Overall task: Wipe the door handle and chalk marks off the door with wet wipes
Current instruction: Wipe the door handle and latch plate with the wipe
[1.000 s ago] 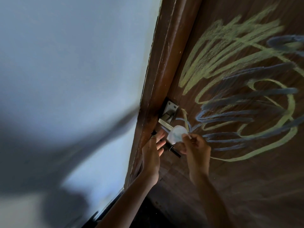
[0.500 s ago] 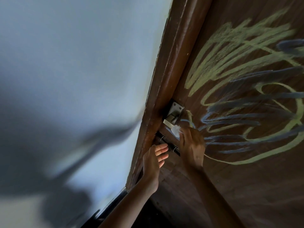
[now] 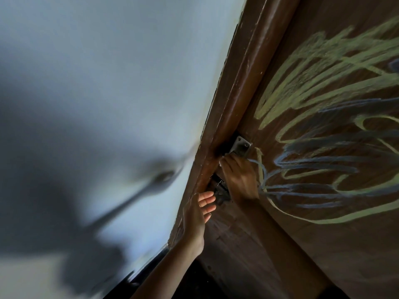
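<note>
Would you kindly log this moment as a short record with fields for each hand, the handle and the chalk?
right hand: closed over the door handle area, below the metal plate; no wipe visible
left hand: open, fingers spread, beside the dark latch at the door frame
handle: mostly hidden by the right hand
chalk marks: yellow-green and blue scribbles, unwiped, on the door

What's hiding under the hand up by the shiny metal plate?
The right hand covers the door handle, just below the metal plate. No wipe shows; whatever the hand presses there is hidden.
</note>
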Demonstrator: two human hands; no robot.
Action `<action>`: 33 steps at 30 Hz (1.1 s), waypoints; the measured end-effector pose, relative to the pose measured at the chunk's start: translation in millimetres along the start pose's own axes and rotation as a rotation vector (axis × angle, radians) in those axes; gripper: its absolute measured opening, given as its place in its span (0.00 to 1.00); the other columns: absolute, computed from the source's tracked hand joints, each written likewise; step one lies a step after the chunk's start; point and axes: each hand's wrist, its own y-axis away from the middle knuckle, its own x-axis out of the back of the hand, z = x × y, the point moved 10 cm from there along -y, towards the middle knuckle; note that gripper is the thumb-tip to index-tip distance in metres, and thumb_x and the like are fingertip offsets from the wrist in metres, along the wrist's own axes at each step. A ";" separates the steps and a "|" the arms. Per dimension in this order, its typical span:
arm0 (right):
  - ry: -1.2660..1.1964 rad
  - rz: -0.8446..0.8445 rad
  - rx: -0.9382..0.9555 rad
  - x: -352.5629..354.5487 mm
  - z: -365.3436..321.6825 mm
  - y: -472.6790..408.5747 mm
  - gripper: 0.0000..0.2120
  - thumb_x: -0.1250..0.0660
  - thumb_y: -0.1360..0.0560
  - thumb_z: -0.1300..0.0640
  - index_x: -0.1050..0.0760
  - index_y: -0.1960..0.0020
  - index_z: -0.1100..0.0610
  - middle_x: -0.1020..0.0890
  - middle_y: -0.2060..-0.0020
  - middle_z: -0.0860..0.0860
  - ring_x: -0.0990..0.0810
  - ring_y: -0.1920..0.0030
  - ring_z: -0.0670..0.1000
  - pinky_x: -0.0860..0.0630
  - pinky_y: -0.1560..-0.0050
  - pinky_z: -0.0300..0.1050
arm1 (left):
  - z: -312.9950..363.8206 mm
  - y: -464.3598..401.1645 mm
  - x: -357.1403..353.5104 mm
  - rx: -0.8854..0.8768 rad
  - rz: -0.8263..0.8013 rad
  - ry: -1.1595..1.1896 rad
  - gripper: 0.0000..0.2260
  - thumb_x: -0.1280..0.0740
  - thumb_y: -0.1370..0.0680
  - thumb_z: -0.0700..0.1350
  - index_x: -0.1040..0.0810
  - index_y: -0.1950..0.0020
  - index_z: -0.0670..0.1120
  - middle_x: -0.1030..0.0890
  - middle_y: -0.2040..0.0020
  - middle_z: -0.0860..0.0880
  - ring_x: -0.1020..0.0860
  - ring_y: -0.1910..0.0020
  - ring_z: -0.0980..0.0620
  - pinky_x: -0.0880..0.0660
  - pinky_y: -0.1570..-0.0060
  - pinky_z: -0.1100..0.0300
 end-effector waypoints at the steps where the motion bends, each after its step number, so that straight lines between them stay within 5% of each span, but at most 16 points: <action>1: 0.008 -0.021 0.003 -4.9 -2.6 -5.7 0.08 0.36 0.28 0.67 0.18 0.54 0.64 0.15 0.56 0.58 0.17 0.53 0.55 0.20 0.55 0.48 | 0.4 -0.1 1.4 0.001 0.005 0.002 0.17 0.49 0.17 0.48 0.21 0.53 0.50 0.18 0.54 0.54 0.20 0.52 0.54 0.28 0.52 0.60; 5: 0.053 -0.083 -0.025 -12.2 -6.4 -14.5 0.12 0.41 0.28 0.67 0.17 0.56 0.63 0.15 0.57 0.59 0.16 0.54 0.56 0.19 0.54 0.46 | 1.4 -0.4 4.2 0.018 0.003 0.006 0.17 0.49 0.17 0.48 0.21 0.52 0.50 0.19 0.54 0.54 0.21 0.53 0.55 0.29 0.52 0.59; 13: -0.108 -0.036 -0.075 26.7 18.7 49.1 0.15 0.36 0.29 0.70 0.21 0.44 0.66 0.18 0.46 0.62 0.18 0.45 0.57 0.21 0.46 0.47 | -1.4 -3.1 10.4 0.030 -0.002 0.008 0.16 0.48 0.17 0.50 0.21 0.50 0.49 0.19 0.51 0.52 0.21 0.50 0.54 0.31 0.43 0.56; 21: -0.207 0.015 -0.231 65.0 58.6 103.9 0.13 0.34 0.28 0.67 0.21 0.44 0.62 0.17 0.48 0.57 0.17 0.47 0.52 0.23 0.46 0.41 | -13.6 6.7 -11.3 0.048 -0.083 -0.056 0.14 0.47 0.17 0.49 0.22 0.51 0.51 0.19 0.53 0.54 0.21 0.52 0.55 0.30 0.49 0.59; 25: -0.333 0.088 -0.638 84.7 75.4 112.0 0.10 0.31 0.29 0.67 0.19 0.49 0.62 0.16 0.53 0.57 0.17 0.53 0.50 0.27 0.48 0.32 | -14.6 14.2 -23.3 0.027 -0.150 -0.121 0.15 0.48 0.16 0.49 0.23 0.52 0.52 0.20 0.54 0.56 0.21 0.52 0.57 0.30 0.57 0.65; 28: -0.681 0.079 -1.021 77.8 77.0 124.0 0.11 0.30 0.28 0.66 0.19 0.48 0.57 0.17 0.51 0.51 0.20 0.53 0.41 0.28 0.55 0.23 | -8.1 20.6 -37.5 -0.007 -0.221 -0.179 0.13 0.46 0.17 0.48 0.23 0.53 0.54 0.20 0.54 0.58 0.21 0.53 0.58 0.29 0.55 0.66; 33: -1.137 0.068 -1.147 67.7 56.5 123.4 0.11 0.35 0.24 0.63 0.21 0.46 0.52 0.18 0.44 0.50 0.21 0.41 0.47 0.23 0.41 0.45 | 16.3 33.3 -63.4 -0.124 -0.314 -0.193 0.11 0.39 0.20 0.45 0.22 0.60 0.50 0.19 0.67 0.58 0.21 0.63 0.56 0.27 0.57 0.63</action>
